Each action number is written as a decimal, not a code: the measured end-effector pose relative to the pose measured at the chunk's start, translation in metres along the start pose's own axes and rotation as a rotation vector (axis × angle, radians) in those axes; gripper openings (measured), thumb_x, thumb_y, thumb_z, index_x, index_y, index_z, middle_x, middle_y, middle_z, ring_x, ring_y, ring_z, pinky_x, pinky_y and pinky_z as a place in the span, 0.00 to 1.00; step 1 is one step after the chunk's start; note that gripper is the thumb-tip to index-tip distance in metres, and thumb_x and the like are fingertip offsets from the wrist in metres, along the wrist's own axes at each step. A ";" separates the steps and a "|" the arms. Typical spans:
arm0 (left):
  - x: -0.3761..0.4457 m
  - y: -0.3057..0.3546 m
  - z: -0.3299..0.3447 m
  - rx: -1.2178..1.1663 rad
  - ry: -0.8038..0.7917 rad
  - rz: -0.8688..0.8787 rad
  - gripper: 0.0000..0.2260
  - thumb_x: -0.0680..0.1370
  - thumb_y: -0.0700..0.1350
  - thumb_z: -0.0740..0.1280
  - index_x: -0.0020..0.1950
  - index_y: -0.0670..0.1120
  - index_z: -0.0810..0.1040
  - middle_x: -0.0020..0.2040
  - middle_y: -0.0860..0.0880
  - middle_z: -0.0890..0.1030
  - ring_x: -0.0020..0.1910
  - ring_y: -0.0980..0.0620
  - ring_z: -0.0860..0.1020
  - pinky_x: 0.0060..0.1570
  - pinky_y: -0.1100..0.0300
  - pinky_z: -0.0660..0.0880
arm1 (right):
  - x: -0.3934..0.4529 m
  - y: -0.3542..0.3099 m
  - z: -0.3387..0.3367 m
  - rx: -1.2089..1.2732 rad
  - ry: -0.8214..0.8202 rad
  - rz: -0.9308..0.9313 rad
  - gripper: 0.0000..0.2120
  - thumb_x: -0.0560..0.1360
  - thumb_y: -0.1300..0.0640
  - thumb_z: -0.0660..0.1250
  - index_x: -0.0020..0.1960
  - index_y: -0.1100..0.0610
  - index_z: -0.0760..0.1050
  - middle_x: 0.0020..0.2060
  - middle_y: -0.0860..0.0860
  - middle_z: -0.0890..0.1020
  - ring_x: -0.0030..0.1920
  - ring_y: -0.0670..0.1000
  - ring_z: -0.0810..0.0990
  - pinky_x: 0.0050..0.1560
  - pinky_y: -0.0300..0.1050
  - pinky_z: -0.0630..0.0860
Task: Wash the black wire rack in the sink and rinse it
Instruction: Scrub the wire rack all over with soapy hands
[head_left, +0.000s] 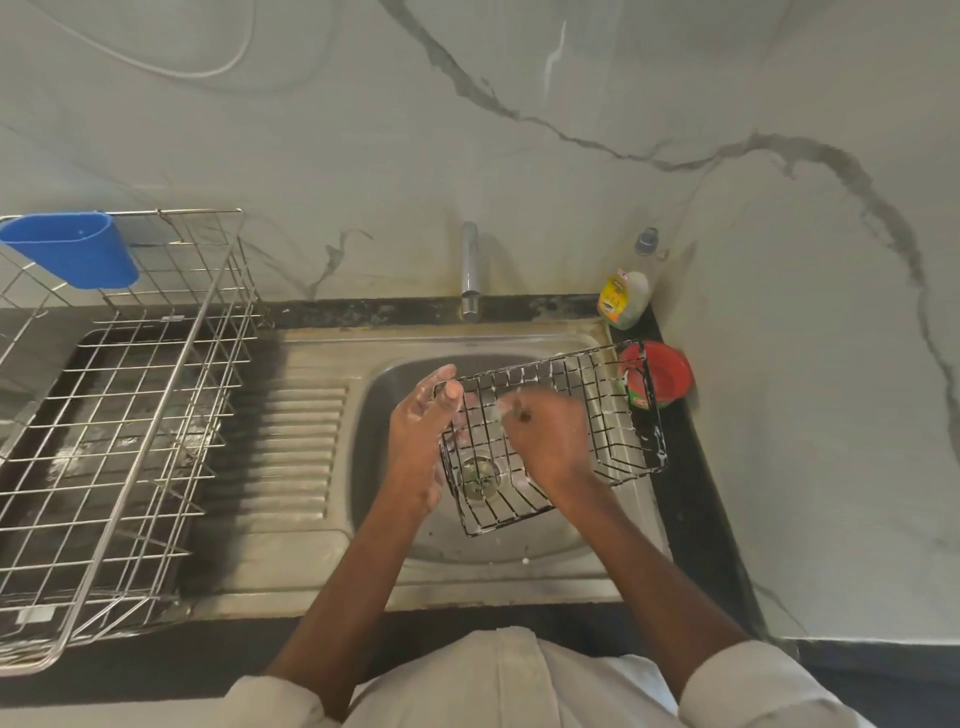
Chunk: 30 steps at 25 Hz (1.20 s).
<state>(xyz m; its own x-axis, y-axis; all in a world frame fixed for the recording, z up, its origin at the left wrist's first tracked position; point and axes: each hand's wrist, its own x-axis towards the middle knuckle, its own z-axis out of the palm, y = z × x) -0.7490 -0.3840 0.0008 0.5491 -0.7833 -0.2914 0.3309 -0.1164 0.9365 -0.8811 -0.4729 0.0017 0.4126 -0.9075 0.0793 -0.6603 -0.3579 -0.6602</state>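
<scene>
Standing at far left, a steel dish rack carries a blue cup. Over the sink, the left hand grips the black wire rack by its left end (soap-flecked). The right hand is curled inside it; what it grasps I cannot tell. Soap bottle and red tub sit right.
</scene>
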 end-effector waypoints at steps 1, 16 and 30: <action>0.000 -0.001 0.001 -0.004 -0.005 -0.001 0.30 0.66 0.67 0.78 0.65 0.57 0.85 0.60 0.41 0.87 0.59 0.46 0.83 0.60 0.45 0.79 | 0.006 -0.005 -0.004 0.052 0.134 -0.017 0.06 0.78 0.61 0.73 0.52 0.55 0.87 0.48 0.47 0.88 0.37 0.37 0.79 0.37 0.24 0.74; -0.007 0.007 0.010 -0.071 0.009 -0.030 0.31 0.64 0.68 0.80 0.64 0.56 0.86 0.61 0.47 0.87 0.62 0.45 0.83 0.62 0.44 0.79 | 0.019 0.016 -0.029 -0.002 0.130 0.029 0.09 0.78 0.62 0.71 0.54 0.54 0.87 0.50 0.49 0.88 0.43 0.40 0.80 0.41 0.18 0.65; -0.003 0.011 0.004 -0.142 0.083 -0.062 0.38 0.59 0.71 0.81 0.63 0.52 0.84 0.57 0.45 0.89 0.61 0.39 0.85 0.59 0.44 0.80 | 0.027 0.042 -0.044 -0.162 -0.172 -0.021 0.07 0.75 0.55 0.76 0.52 0.49 0.88 0.44 0.48 0.89 0.38 0.42 0.84 0.43 0.39 0.82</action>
<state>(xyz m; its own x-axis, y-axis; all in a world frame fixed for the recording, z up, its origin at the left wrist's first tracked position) -0.7506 -0.3854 0.0125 0.5838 -0.7233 -0.3688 0.4685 -0.0709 0.8806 -0.9256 -0.5219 0.0090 0.5186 -0.8538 -0.0460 -0.7372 -0.4192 -0.5300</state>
